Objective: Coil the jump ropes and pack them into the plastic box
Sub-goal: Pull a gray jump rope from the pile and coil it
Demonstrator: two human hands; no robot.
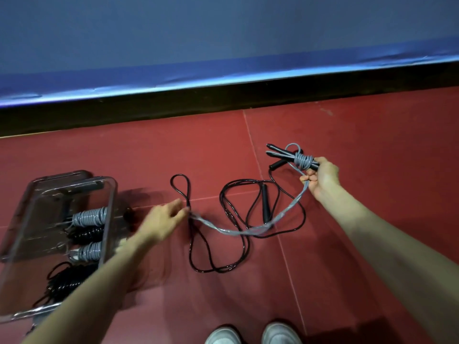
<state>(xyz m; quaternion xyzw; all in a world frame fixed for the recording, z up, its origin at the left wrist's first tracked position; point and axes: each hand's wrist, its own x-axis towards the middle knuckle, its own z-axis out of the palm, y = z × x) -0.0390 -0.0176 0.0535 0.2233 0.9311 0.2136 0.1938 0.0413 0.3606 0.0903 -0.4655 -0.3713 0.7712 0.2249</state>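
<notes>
My right hand grips the two black handles of a grey jump rope, with a few grey turns wound round them. The loose doubled grey strand sags across to my left hand, which pinches its far end just above the floor. A black jump rope lies uncoiled on the red floor beneath, one handle in its middle. The clear plastic box stands at the left, holding several coiled grey and black ropes.
A dark baseboard and a blue padded wall run along the far side. My two white shoes show at the bottom edge. Red floor stretches to the right. The box lid lies behind the box.
</notes>
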